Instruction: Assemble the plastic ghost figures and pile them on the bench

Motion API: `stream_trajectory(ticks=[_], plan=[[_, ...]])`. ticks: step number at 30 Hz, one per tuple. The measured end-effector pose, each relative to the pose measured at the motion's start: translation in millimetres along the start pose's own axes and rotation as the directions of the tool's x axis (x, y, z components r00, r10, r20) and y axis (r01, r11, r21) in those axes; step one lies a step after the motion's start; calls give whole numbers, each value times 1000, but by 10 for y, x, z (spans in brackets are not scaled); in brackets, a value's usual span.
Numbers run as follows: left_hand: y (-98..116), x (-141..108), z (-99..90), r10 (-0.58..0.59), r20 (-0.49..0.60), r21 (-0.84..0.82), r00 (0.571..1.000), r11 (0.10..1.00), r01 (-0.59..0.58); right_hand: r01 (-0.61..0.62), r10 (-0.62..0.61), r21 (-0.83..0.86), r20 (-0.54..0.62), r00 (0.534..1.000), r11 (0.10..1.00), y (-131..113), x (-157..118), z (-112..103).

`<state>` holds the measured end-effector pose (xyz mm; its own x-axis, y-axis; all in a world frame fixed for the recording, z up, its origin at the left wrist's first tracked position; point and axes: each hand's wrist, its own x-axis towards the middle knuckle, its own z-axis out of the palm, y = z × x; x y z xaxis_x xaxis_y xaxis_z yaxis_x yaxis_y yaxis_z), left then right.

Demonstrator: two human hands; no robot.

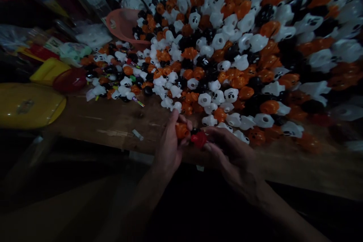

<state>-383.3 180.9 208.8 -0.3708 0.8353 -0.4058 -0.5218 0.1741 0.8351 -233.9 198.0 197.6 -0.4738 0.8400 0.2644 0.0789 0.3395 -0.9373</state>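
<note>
Orange figure (182,131) is being pinched between left hand's (169,143) thumb and fingers, just in front of the heap (227,72), open end being turned toward red piece (200,138); red piece is being pinched at right hand's (234,155) fingertips, tip being aimed at figure, long axis roughly along heap's front; dark mark (25,106) on yellow plastic item (44,104), left of heap, is being blurred past reading

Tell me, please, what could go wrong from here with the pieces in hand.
The orange piece in the left hand or the red piece in the right hand might slip and fall, since both are held near the table's front edge. The heap lies close by, so a knock could set it sliding.
</note>
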Motion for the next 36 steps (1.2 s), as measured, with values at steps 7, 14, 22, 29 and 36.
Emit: stream_trajectory(ticks=[7, 14, 22, 29, 36], plan=[[-82, -29, 72, 24, -2, 23, 1000, 999, -24, 43, -43, -28, 8, 999, 999, 101, 7, 47], [-120, -52, 88, 143, -33, 142, 989, 980, -137, 12, -14, -81, -22, 1000, 997, 85, -15, 41], [-185, -45, 69, 318, 15, 365, 948, 881, -302, 11, -18, -94, -77, 997, 995, 84, -7, 59], [-207, -35, 80, 320, 28, 394, 947, 867, -305, 187, -200, -190, -54, 978, 964, 119, -72, 66], [-203, -108, 123, 206, -12, 344, 978, 920, -190, 359, -313, -252, 202, 928, 899, 157, -50, -29]])
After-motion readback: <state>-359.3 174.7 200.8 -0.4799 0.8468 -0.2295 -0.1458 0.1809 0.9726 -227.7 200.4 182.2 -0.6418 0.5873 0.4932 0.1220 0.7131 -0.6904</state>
